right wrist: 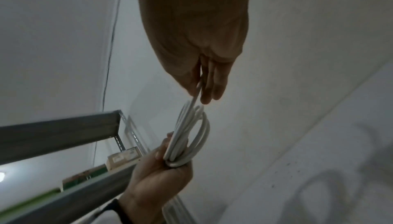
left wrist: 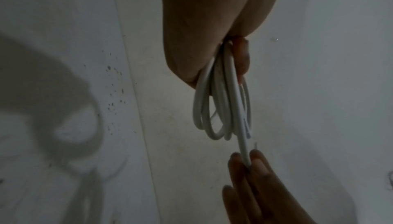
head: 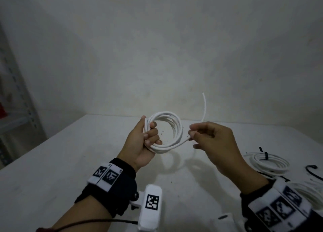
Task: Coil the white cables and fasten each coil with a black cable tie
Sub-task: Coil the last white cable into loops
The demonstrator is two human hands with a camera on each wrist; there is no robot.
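Observation:
My left hand (head: 148, 137) grips a white cable coil (head: 172, 125) of several loops, held upright above the white table (head: 70, 162). The coil (left wrist: 223, 110) hangs from that hand's curled fingers in the left wrist view. My right hand (head: 194, 134) pinches the loose strand leaving the coil's right side. The cable's free end (head: 204, 106) curves up above that hand. The right wrist view shows the strand (right wrist: 194, 100) between my right fingertips (right wrist: 205, 98) and the coil (right wrist: 187, 136) in my left hand (right wrist: 161, 175).
A coiled white cable fastened with a black tie (head: 269, 163) lies on the table at the right. A loose black tie (head: 312, 172) lies beyond it, and another white cable bundle (head: 307, 191) sits by my right wrist. A metal shelf (head: 19, 99) stands at the left.

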